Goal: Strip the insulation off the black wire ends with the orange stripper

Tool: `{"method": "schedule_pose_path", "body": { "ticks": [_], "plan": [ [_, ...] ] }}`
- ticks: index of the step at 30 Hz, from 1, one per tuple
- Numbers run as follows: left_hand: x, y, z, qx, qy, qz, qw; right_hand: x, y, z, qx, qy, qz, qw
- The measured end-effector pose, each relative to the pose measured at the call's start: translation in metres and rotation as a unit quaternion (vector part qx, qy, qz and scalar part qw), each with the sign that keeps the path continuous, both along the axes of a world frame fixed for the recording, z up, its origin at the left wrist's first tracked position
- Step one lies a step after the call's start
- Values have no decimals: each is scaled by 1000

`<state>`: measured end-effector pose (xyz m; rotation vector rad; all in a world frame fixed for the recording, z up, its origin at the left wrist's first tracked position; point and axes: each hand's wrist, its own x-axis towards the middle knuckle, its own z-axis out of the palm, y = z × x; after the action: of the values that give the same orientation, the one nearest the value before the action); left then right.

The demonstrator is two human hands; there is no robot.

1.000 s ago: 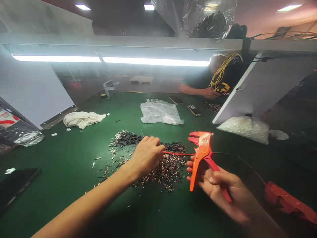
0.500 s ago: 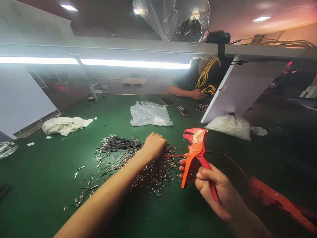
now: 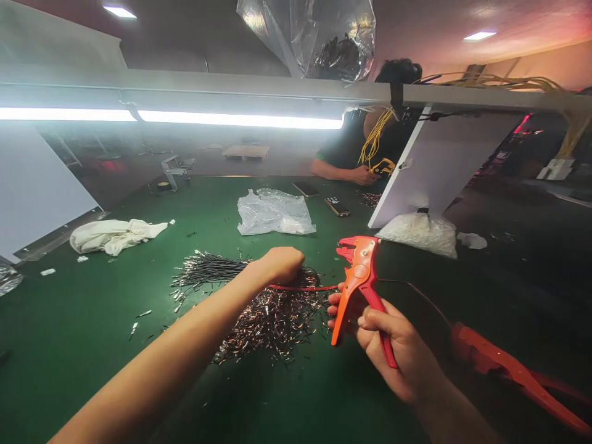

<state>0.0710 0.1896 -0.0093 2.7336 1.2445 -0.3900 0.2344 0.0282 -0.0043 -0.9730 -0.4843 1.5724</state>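
Note:
My left hand (image 3: pixel 285 264) is a closed fist over the right end of a bundle of thin black wires (image 3: pixel 208 270). Its fingertips are hidden, so what they hold does not show. Below it lies a pile of short wire scraps with coppery bits (image 3: pixel 272 320). A thin red strip (image 3: pixel 300 288) runs along the top of this pile toward my right hand (image 3: pixel 393 336). That hand is wrapped around the orange-red handles of a wire stripper (image 3: pixel 358 277), its jaws up and pointing left, the handles spread apart.
A second red stripping tool (image 3: pixel 513 370) appears blurred at right. Behind are a clear plastic bag (image 3: pixel 276 213), two phones (image 3: pixel 337 206), a white cloth (image 3: pixel 118 235) and a filled bag (image 3: pixel 420 234) beside a slanted panel (image 3: pixel 416 166). Across the table, a co-worker's hand (image 3: pixel 367 176) holds a yellow tool.
My left forearm has shifted left and lower, and more of the scrap pile and red strip shows. The whole view has slid slightly. My right hand keeps its grip on the wire stripper.

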Motion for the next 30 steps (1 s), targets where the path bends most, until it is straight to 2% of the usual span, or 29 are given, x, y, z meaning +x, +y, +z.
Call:
{"method": "schedule_pose_path", "body": {
  "ticks": [5,12,16,19,22,26,28,30],
  "plan": [
    [-11,6,11,2,-20,6,1000,1,0,-1,8,-8,7,1000],
    [-27,11,22,-10,-98,0,995,1,1,-3,3,-16,17,1000],
    [-31,8,26,-32,-184,-11,982,1,1,-4,4,-21,19,1000],
    [-32,6,32,-34,-279,-14,960,1,1,-5,7,-29,22,999],
    [-30,0,48,-23,-383,-6,924,1,1,-6,4,-30,28,999],
    [-29,-9,86,20,-510,6,860,-1,1,-7,3,-55,34,998],
    [-34,-10,109,56,-627,2,777,-3,1,-6,15,-61,38,997],
    [-44,-10,128,83,-696,20,713,-4,0,-6,30,-65,47,996]
  ]
}}
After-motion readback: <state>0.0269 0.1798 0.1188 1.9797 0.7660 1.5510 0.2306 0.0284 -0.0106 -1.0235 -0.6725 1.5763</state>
